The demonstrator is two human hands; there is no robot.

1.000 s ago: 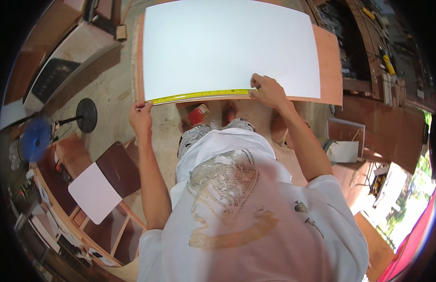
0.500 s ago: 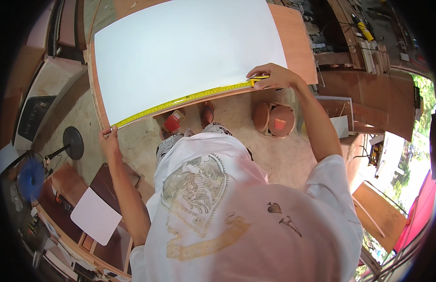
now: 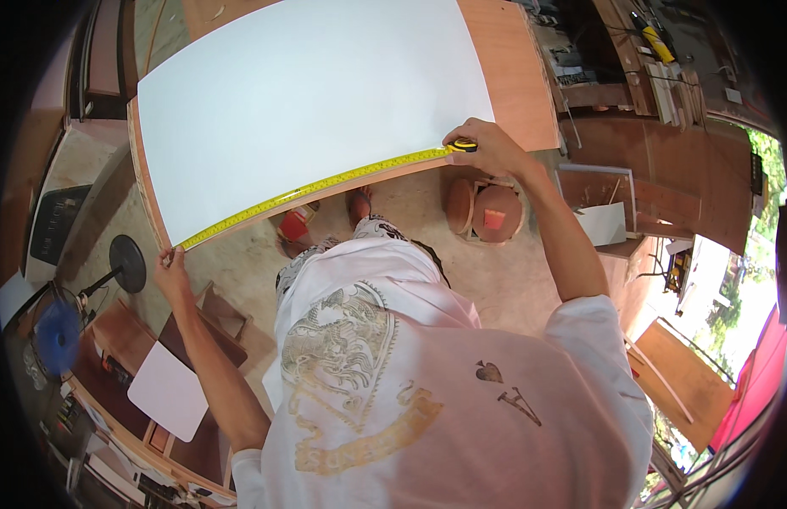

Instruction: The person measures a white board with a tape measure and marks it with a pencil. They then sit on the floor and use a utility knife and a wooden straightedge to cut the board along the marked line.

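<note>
A yellow tape measure (image 3: pixel 313 188) is pulled out along the near edge of a large white sheet (image 3: pixel 317 102). The sheet lies on a brown wooden board (image 3: pixel 516 76) that shows past its right side. My left hand (image 3: pixel 170 270) pinches the blade's end at the sheet's near left corner. At the other end my right hand (image 3: pixel 487 144) grips the black and yellow case, which rests near the sheet's right corner. The fingers of my right hand partly hide the case.
Below the board stand a round wooden stool (image 3: pixel 499 214) and a red-topped item (image 3: pixel 293 225) by my feet. A blue fan (image 3: pixel 56 337) and a cabinet frame with a white panel (image 3: pixel 167 390) are at left. Wooden boards (image 3: pixel 656 178) lean at right.
The sheet, board and both hands have shifted left in the view; the left end sits lower. The tape stays stretched between my hands, and its case has turned slightly.
</note>
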